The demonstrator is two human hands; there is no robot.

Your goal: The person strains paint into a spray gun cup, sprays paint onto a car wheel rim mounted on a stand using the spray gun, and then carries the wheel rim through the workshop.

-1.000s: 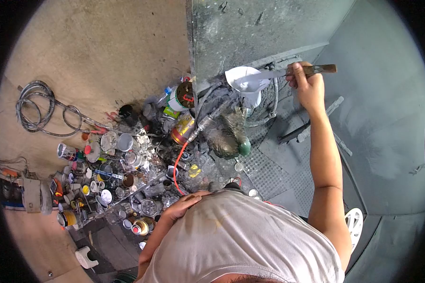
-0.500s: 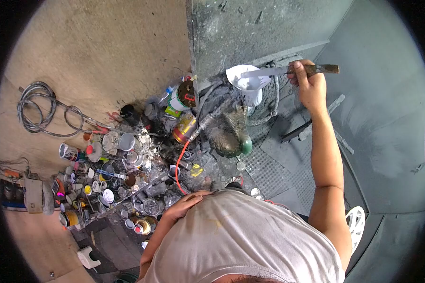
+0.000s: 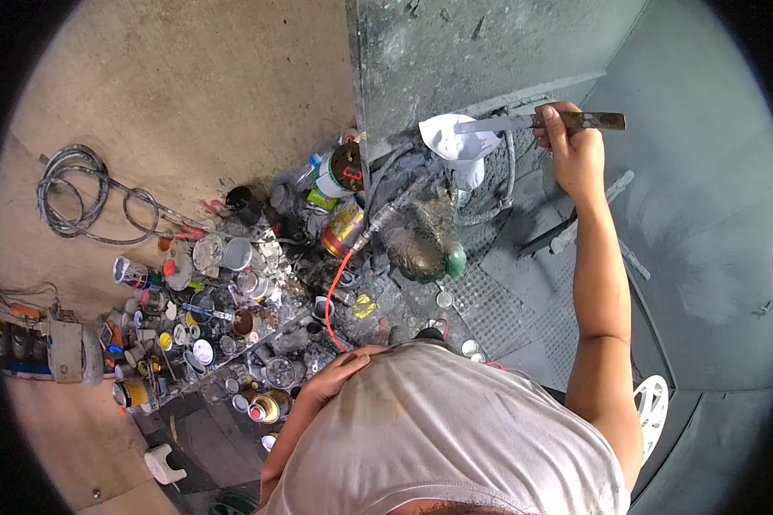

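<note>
My right hand [image 3: 573, 154] is closed round the dark wooden handle of a spatula [image 3: 500, 124]. Its long flat blade points left, the tip over the mouth of a white paper cone strainer [image 3: 439, 134], which has pale wet material inside. Beneath the cone is a whitish cup [image 3: 467, 178]; whether the blade touches the paper I cannot tell. My left hand [image 3: 342, 375] lies flat against the front of the pale shirt [image 3: 429, 421], fingers stretched out, holding nothing.
Paint-smeared cans and lids [image 3: 193, 330] crowd the left. A red hose [image 3: 328, 311] runs to a metal fitting near a green-tipped, grimy object [image 3: 455, 260]. A coiled hose [image 3: 70, 196] lies at far left, a white stool [image 3: 653, 416] at right.
The view has shifted slightly, so most things appear a little farther right. The spatula's tip has moved slightly across the cone. My left hand stays on the shirt.
</note>
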